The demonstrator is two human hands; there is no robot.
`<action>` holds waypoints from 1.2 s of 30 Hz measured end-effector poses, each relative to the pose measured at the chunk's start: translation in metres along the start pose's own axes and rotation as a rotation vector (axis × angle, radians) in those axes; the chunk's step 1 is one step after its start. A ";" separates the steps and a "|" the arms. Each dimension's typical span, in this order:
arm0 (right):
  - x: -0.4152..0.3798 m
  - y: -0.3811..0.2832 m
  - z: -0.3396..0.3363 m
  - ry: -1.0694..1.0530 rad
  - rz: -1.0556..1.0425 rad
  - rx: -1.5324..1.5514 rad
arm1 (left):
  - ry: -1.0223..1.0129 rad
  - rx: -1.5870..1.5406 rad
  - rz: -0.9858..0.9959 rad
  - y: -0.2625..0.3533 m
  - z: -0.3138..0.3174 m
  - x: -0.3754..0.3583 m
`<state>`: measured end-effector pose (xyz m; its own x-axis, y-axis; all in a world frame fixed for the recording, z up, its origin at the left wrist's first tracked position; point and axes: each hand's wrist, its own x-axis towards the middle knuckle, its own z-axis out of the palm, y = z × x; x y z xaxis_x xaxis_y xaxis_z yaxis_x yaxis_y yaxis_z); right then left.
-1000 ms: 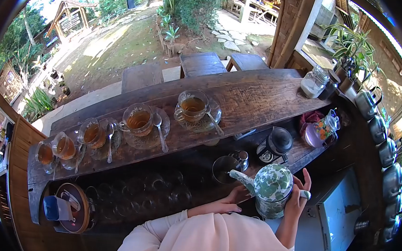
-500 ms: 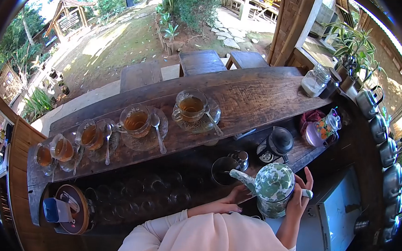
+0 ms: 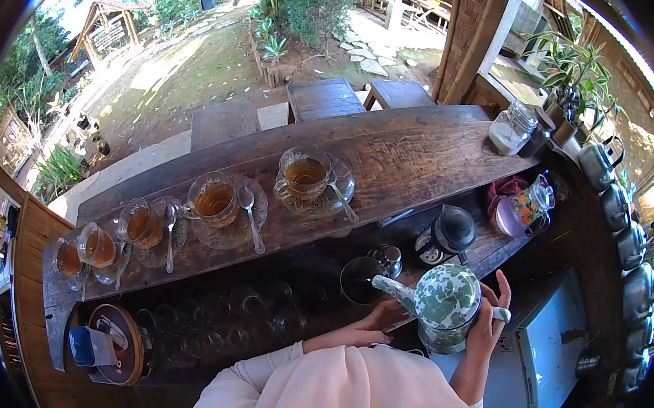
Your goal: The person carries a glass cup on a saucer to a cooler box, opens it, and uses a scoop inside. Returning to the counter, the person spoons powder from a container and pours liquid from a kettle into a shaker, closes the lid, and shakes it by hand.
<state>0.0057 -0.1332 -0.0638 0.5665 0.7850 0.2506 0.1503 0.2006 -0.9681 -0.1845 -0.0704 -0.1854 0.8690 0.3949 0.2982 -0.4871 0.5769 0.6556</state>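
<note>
A green-and-white mottled enamel teapot (image 3: 445,297) is held in front of my body, its spout pointing left. My right hand (image 3: 483,325) grips it at the handle side, with one finger raised beside the handle. My left hand (image 3: 379,319) is below the spout, fingers extended and thumb apart, close to the shelf edge; the teapot partly overlaps the fingertips. Just beyond the spout tip is a clear empty-looking glass (image 3: 359,280), beside a small metal container (image 3: 387,260). A French press (image 3: 448,235) stands behind the teapot.
Several glass cups of tea (image 3: 305,175) on saucers with spoons line the wooden counter (image 3: 414,149). Clear glasses (image 3: 235,319) fill the dark lower shelf. A flowered pitcher (image 3: 528,207) and a lidded jar (image 3: 511,130) stand right; kettles (image 3: 641,294) line the far right edge.
The view shifts slightly, so the counter and cups appear a little farther left. Both hands and the teapot keep nearly the same position.
</note>
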 end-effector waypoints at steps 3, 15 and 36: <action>0.001 0.001 -0.001 -0.005 0.003 -0.005 | -0.066 0.033 0.109 -0.016 -0.011 0.001; 0.002 0.003 -0.002 -0.013 0.004 0.017 | -0.091 0.005 0.154 -0.021 -0.014 0.003; 0.001 0.008 -0.006 0.026 0.047 0.010 | -0.075 -0.026 0.155 -0.008 -0.006 0.003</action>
<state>0.0120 -0.1343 -0.0715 0.5939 0.7782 0.2043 0.1145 0.1696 -0.9788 -0.1789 -0.0696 -0.1941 0.7870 0.4266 0.4456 -0.6168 0.5322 0.5799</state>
